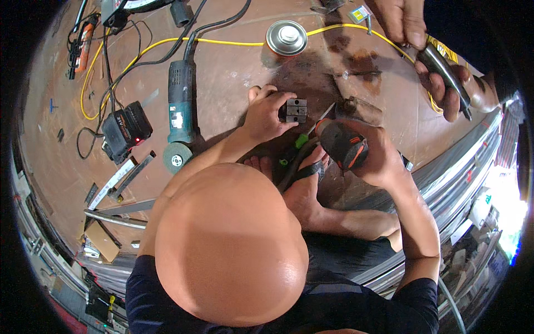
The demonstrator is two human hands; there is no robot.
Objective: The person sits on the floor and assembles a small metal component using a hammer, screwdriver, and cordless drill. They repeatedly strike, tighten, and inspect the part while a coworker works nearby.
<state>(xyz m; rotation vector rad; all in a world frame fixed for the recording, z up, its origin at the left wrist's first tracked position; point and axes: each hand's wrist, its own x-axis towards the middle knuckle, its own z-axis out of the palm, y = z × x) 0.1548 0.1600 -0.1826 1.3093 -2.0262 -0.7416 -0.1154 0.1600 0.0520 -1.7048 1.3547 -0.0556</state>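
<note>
My left hand point(266, 114) pinches a small grey metal block point(296, 111) with holes in it, on the brown floor sheet. My right hand point(382, 156) is wrapped round a black and orange power tool point(344, 146), which looks like a cordless drill; its front end points toward the block. Between my hands lies a screwdriver point(302, 140) with a green handle, its shaft slanting up to the right. Below it is my sandalled foot point(311, 172). My bent knee point(228, 239) fills the lower middle and hides part of my left arm.
To the left lie a teal angle grinder point(181, 111) and a black box point(127, 131) with a red light. A metal can point(286, 42) stands ahead beside a yellow cable point(233, 43). At the upper right, another person's hands point(439, 72) hold a dark metal tool point(443, 69). Metal strips point(114, 181) lie lower left.
</note>
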